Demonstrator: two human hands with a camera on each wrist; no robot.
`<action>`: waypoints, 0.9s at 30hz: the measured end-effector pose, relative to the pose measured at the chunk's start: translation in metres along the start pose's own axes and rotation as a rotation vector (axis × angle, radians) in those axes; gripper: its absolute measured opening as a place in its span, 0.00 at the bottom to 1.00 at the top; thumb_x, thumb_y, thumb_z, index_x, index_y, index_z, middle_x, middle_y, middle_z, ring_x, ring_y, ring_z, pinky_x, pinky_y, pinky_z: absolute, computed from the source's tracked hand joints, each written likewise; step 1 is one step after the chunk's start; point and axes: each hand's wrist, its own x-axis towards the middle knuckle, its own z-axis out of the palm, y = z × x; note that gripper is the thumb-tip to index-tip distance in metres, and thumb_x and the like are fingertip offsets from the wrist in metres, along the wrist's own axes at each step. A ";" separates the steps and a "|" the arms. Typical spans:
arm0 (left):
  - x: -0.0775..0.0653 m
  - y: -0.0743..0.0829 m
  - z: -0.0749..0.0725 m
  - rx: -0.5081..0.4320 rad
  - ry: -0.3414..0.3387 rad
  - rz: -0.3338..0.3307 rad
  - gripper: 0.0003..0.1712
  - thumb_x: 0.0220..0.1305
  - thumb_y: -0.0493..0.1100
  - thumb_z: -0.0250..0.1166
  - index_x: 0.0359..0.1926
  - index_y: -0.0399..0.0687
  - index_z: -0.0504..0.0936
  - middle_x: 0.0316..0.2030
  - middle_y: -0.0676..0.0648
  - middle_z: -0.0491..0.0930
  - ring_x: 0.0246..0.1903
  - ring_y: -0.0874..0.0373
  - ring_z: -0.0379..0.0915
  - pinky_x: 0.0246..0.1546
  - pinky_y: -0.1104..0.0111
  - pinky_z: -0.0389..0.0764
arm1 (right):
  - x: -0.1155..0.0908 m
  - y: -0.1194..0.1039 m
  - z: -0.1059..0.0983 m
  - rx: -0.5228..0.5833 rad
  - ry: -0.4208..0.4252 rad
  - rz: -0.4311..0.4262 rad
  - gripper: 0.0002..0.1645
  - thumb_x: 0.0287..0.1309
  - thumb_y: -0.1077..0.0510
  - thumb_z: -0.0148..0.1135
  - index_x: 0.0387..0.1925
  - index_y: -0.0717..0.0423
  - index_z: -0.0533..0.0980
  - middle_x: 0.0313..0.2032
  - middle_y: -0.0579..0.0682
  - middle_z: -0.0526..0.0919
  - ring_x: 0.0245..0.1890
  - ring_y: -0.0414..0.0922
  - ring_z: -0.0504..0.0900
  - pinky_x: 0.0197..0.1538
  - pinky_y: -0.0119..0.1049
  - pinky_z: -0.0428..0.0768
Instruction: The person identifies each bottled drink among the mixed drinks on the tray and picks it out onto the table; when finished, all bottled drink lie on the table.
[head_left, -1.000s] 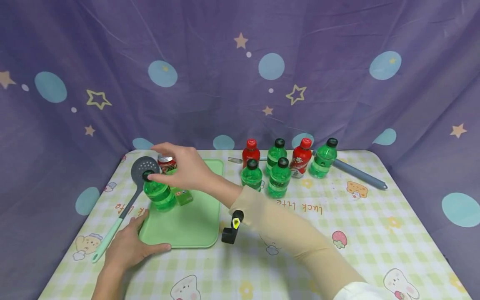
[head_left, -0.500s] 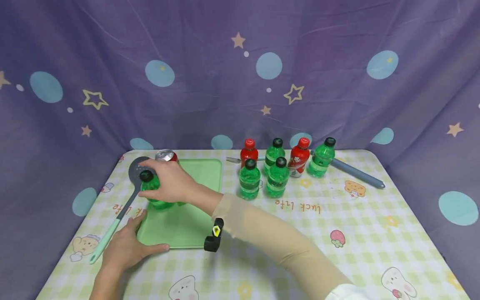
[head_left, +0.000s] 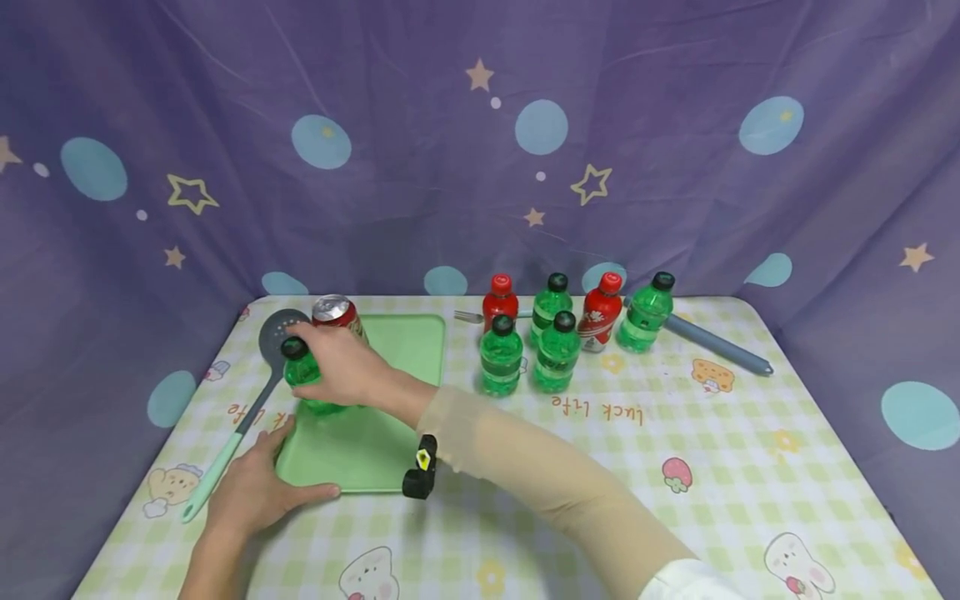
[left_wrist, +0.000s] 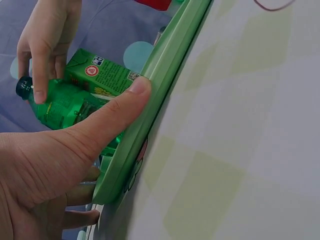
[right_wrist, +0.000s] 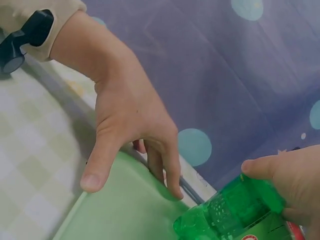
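My right hand (head_left: 341, 362) grips a green bottle (head_left: 297, 370) with a black cap, near the left side of the light green tray (head_left: 375, 454). The bottle (left_wrist: 57, 107) has fingers on both sides of its upper part in the left wrist view. My left hand (head_left: 251, 487) holds the tray's near left corner, its thumb along the near rim and its fingers at the left side. Beside the bottle is a green drink carton (left_wrist: 95, 72), hidden by my right hand in the head view. A red can (head_left: 335, 311) with a silver top shows just behind that hand.
Left of the tray lies a grey slotted spoon (head_left: 258, 408) with a mint handle. To the right stand several green bottles (head_left: 557, 354) and two red bottles (head_left: 600, 312). A fork (head_left: 468, 317) and a dark blue-grey rod (head_left: 720, 346) lie behind and beside them.
My right hand has come down from about the cap's height and closed around the bottle's upper part. It now covers the carton and uncovers the can's top. My left hand has stayed at the tray corner.
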 end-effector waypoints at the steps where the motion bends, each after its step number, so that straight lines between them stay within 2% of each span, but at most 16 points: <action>1: 0.000 0.000 0.000 0.001 0.000 0.000 0.89 0.36 0.85 0.77 0.86 0.42 0.46 0.78 0.17 0.48 0.70 0.12 0.57 0.60 0.26 0.73 | 0.000 0.000 0.001 -0.005 -0.005 -0.002 0.52 0.62 0.40 0.76 0.80 0.49 0.63 0.66 0.46 0.83 0.62 0.39 0.85 0.61 0.23 0.81; 5: 0.001 0.000 0.000 0.002 0.008 0.009 0.88 0.37 0.84 0.77 0.86 0.42 0.46 0.78 0.17 0.48 0.70 0.12 0.56 0.62 0.26 0.72 | 0.000 0.001 0.004 -0.060 -0.019 -0.020 0.54 0.62 0.41 0.77 0.80 0.50 0.60 0.64 0.48 0.83 0.60 0.40 0.86 0.58 0.24 0.83; 8: 0.001 0.000 0.000 0.002 0.010 0.011 0.88 0.37 0.84 0.77 0.86 0.42 0.46 0.78 0.17 0.48 0.70 0.12 0.56 0.62 0.26 0.72 | -0.001 0.001 0.008 -0.123 -0.016 -0.064 0.53 0.62 0.41 0.77 0.79 0.51 0.61 0.61 0.48 0.85 0.58 0.40 0.86 0.55 0.26 0.85; 11: 0.001 0.000 0.000 0.003 0.012 0.015 0.88 0.37 0.85 0.77 0.86 0.41 0.47 0.77 0.17 0.48 0.70 0.12 0.57 0.61 0.26 0.73 | -0.004 -0.001 0.011 -0.142 -0.009 -0.108 0.51 0.62 0.41 0.78 0.78 0.51 0.63 0.60 0.48 0.85 0.57 0.40 0.86 0.55 0.26 0.85; 17: 0.000 -0.001 -0.001 -0.001 0.006 0.016 0.89 0.36 0.86 0.76 0.85 0.41 0.48 0.77 0.17 0.50 0.69 0.13 0.59 0.58 0.27 0.75 | -0.009 -0.005 0.014 -0.144 -0.035 -0.113 0.47 0.61 0.39 0.78 0.76 0.48 0.68 0.68 0.46 0.78 0.63 0.38 0.82 0.61 0.23 0.81; 21: 0.001 -0.002 -0.001 -0.005 -0.005 0.015 0.88 0.37 0.86 0.76 0.85 0.40 0.48 0.78 0.19 0.52 0.70 0.15 0.60 0.60 0.27 0.74 | -0.013 -0.006 0.016 -0.121 -0.021 -0.117 0.45 0.59 0.38 0.79 0.73 0.46 0.73 0.67 0.45 0.79 0.61 0.36 0.82 0.61 0.22 0.81; 27: 0.001 -0.002 0.000 -0.009 -0.003 0.023 0.87 0.39 0.84 0.77 0.83 0.32 0.50 0.77 0.20 0.57 0.70 0.17 0.62 0.60 0.28 0.75 | -0.024 -0.007 0.013 -0.043 0.039 -0.119 0.45 0.58 0.36 0.79 0.72 0.44 0.74 0.67 0.44 0.80 0.64 0.36 0.82 0.64 0.22 0.78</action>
